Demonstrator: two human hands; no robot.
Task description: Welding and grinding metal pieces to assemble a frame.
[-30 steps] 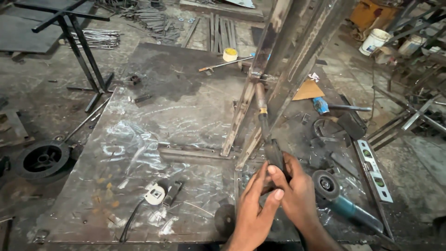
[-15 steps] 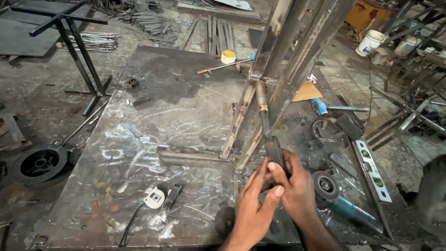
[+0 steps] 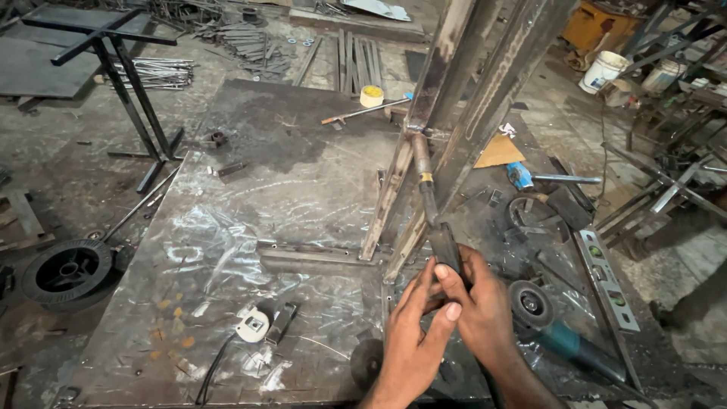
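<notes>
Both of my hands grip the dark handle of a long metal tool (image 3: 425,188) at the near edge of a steel work table (image 3: 250,227). My left hand (image 3: 416,333) wraps the handle from the left, thumb pressed on it. My right hand (image 3: 478,307) closes around the same handle from the right. The tool's shaft runs up and away to a joint on a rusty steel frame (image 3: 454,98) standing on the table. A flat bar (image 3: 310,256) of the frame lies along the tabletop to the left of my hands.
An angle grinder (image 3: 556,333) with a teal body and a spirit level (image 3: 606,280) lie right of my hands. A white plug (image 3: 252,326) with a cable, a tape roll (image 3: 371,95), a black stand (image 3: 121,76), a wheel (image 3: 68,271) and a white bucket (image 3: 603,71) surround the table.
My hands have stayed on the tool handle, with my left thumb shifted slightly higher. The view has tilted a little.
</notes>
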